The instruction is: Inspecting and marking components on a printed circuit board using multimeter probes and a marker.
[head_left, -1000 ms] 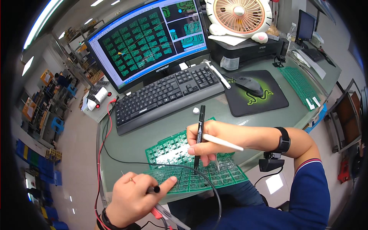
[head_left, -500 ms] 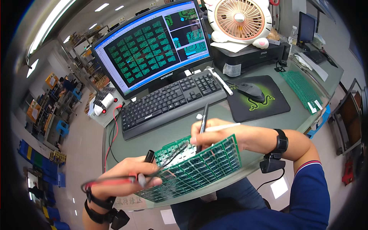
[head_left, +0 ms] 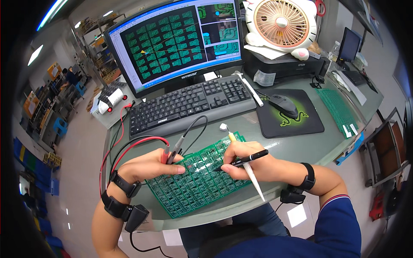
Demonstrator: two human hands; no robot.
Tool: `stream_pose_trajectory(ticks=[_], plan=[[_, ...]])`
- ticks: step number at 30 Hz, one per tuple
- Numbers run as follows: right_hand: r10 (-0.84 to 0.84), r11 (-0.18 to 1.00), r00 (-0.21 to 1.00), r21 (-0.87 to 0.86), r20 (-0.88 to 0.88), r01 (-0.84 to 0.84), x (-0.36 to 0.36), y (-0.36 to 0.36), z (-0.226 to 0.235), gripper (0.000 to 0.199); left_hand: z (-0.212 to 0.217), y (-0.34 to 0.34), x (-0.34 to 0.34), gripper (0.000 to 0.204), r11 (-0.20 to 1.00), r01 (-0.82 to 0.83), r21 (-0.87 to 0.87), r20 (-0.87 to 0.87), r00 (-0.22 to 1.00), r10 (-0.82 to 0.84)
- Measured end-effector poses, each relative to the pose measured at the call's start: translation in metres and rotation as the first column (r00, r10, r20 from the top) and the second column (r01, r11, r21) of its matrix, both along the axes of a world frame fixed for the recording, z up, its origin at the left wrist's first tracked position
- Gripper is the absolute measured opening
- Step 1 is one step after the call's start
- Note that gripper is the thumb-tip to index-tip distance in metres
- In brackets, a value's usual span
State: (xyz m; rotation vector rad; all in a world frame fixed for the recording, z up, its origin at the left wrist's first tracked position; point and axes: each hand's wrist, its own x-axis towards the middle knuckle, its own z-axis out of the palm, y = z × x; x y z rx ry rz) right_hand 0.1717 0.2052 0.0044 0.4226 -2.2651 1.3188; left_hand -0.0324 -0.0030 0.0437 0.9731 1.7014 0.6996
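Head view: the left hand [head_left: 148, 165] rests on the left part of a green circuit board panel [head_left: 200, 180] lying flat at the near edge of the tabletop [head_left: 297, 142]; its grip is closed around two test probes [head_left: 172, 152], one on a red lead and one on a black lead, with their tips pointing down onto the panel near its left middle; the leads [head_left: 129, 146] loop back to the left toward a small white box with red sockets [head_left: 109, 101]. The right hand [head_left: 249, 165] rests on the right part of the same panel; its grip is closed on a black pen [head_left: 243, 160], the tip touching the board near the centre, and a white stick-like tool [head_left: 247, 170] is tucked in the same fingers, slanting from above the hand down past it.

Behind the panel lie a black keyboard [head_left: 193, 103], a monitor [head_left: 172, 43] showing a green grid much like the board, a mouse [head_left: 284, 104] on a black mat [head_left: 297, 120], a small fan [head_left: 282, 23] on a printer [head_left: 288, 62], and another green panel [head_left: 337, 105] far right.

As a judgement: probing and marking seem to be underway mid-panel; whether any cells are already marked cannot be told, so how much is left stays unclear.
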Motion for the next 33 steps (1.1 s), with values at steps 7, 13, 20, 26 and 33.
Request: stream_pose_trajectory(ticks=[7,13,20,26,33], plan=[[-0.013,0.984,1.0,0.177,-0.014,0.015,-0.004,-0.001,-0.01,0.019,-0.017,0.0,-0.008,0.039,1.0,0.016,-0.025,0.035,0.999,-0.015],[-0.023,0.986,1.0,0.163,-0.012,0.025,-0.003,-0.002,-0.009,0.02,-0.012,0.0,-0.004,0.037,0.999,0.001,-0.035,-0.004,1.0,-0.001],[-0.027,0.978,1.0,0.207,-0.007,0.028,-0.002,-0.003,-0.006,0.02,-0.009,0.001,-0.001,0.032,1.0,0.013,-0.025,0.021,1.0,-0.012],[-0.015,0.98,1.0,0.199,-0.003,0.016,-0.003,-0.002,-0.009,0.02,-0.007,0.003,0.002,0.027,1.0,-0.007,-0.011,0.036,0.999,0.007],[-0.027,0.985,0.999,0.17,0.025,0.022,-0.003,-0.003,-0.008,0.019,-0.017,-0.001,-0.006,0.029,1.0,0.003,-0.018,-0.012,1.0,-0.003]])
